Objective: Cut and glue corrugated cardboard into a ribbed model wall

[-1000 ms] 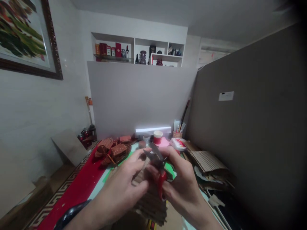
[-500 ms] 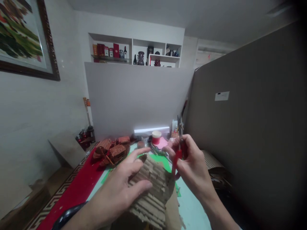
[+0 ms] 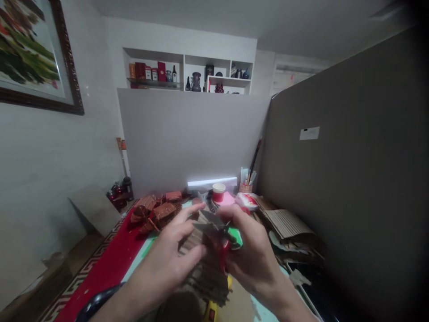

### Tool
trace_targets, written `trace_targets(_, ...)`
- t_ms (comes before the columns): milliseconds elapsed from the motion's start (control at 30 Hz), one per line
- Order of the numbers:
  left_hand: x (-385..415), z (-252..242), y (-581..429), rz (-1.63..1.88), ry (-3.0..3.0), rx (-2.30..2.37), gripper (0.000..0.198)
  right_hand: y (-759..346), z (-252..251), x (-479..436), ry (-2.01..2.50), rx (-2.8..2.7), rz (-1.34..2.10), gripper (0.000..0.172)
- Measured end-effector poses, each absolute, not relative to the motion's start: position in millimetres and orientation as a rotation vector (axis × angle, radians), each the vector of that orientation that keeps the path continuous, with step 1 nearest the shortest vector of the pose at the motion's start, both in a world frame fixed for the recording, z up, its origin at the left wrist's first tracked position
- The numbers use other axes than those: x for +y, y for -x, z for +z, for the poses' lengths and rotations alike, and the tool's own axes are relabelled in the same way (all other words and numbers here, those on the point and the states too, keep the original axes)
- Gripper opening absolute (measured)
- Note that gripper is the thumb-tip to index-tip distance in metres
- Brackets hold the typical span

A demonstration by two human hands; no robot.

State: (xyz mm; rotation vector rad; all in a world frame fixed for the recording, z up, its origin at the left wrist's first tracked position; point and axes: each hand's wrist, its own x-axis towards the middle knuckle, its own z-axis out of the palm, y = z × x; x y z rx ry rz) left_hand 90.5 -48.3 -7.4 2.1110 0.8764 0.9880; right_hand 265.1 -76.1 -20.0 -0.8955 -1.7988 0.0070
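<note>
Corrugated cardboard (image 3: 206, 275) with ragged edges is held by my left hand (image 3: 167, 257), thumb on the ridged face and fingers behind the upper left edge. My right hand (image 3: 254, 250) is closed on red-handled scissors (image 3: 214, 227). Their dark blades are parted and point left, over the top of the cardboard and close to my left fingers. Beneath the cardboard, a yellow tool (image 3: 211, 311) partly shows on a flat brown sheet (image 3: 237, 304).
Reddish-brown carved pieces (image 3: 164, 212) lie on the red cloth (image 3: 112, 264) at left. Behind my hands are a red and white tub (image 3: 218, 192) and a holder of brushes (image 3: 246, 188). Cardboard scraps (image 3: 290, 223) pile up at right, beside a tall grey panel (image 3: 348, 170).
My right hand has moved left and turned the scissors from pointing up to pointing left over the cardboard. The blades are wider apart. My left hand has barely shifted.
</note>
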Motion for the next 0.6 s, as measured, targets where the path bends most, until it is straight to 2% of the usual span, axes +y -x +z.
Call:
trace_targets(133,-49,-11,-88,0.971,-2.096,0.848,0.016,-266,-26,-72,0.926,-1.719,0.016,0.030)
trace_targets(300,-51,-9,-86,0.969,-2.092,0.833,0.008,-282,-15,-69,0.990,-1.424,0.068,0.018)
trace_targets(467,-49,-9,-85,1.067,-2.009,0.826,0.017,-287,-4,-72,1.073,-1.365,0.259,0.017)
trace_targets(600,-44,-16,-84,1.213,-1.823,0.796,0.033,-287,-2,-75,1.114,-1.401,0.346,0.020)
